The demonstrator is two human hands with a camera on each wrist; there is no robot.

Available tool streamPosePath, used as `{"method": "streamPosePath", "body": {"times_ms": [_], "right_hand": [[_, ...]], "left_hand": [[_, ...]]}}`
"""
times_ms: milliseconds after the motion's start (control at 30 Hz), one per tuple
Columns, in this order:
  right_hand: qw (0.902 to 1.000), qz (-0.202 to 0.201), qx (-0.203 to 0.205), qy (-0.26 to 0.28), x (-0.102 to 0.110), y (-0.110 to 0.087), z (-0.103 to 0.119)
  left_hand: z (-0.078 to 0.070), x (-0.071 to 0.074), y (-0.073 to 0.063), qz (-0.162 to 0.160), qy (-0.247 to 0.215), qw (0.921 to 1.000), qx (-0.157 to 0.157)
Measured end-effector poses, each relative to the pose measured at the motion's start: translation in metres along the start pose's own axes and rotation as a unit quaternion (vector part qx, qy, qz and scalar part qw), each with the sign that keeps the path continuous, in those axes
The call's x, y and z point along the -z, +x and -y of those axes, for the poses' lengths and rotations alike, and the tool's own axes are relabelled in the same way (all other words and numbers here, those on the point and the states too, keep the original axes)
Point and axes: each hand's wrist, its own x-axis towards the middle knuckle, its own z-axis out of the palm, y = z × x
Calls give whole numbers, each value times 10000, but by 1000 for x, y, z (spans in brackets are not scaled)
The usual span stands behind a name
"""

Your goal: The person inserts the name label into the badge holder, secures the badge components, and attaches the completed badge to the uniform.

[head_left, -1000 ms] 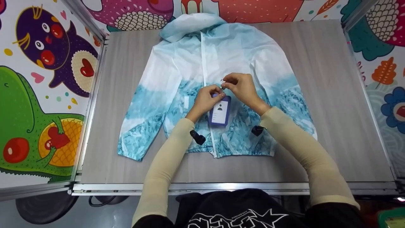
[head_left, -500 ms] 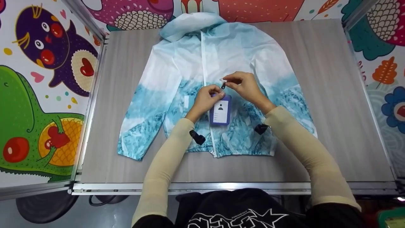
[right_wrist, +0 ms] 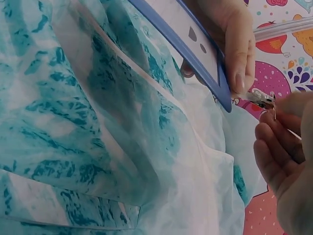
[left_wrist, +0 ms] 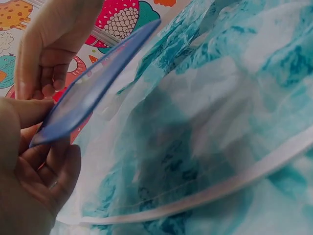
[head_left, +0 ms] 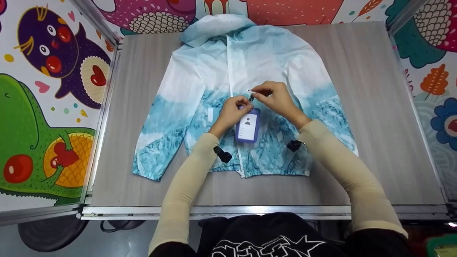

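Above the jacket, my left hand pinches the top end of a purple-framed ID badge holder between thumb and fingers. Its white card with a dark person icon faces up toward the head camera. At the badge's top, my right hand pinches a small metal badge clip, which joins the holder by a clear strap. The left wrist view shows the holder nearly edge-on, raised over the cloth. Beneath both hands a white and teal hooded jacket lies spread flat, its front zipped.
The jacket covers the middle of a grey wood-grain table. A metal rail runs along its front edge. Walls with cartoon prints stand at the left, back and right. A dark round stool is below at the left.
My right hand has shifted slightly, and the clip in its fingers shows more plainly than a second ago. The badge holder has tilted a little, while my left hand stays almost still.
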Motion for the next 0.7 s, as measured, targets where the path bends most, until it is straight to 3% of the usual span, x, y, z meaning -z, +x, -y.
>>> {"method": "streamPosePath", "body": {"times_ms": [367, 700], "right_hand": [[9975, -289, 368, -537, -5, 0, -1], [9985, -360, 401, -71, -2, -1, -3]], "left_hand": [[-1, -3, 2, 23, 0, 10000, 52], [-1, -5, 4, 37, 28, 9998, -207]]}}
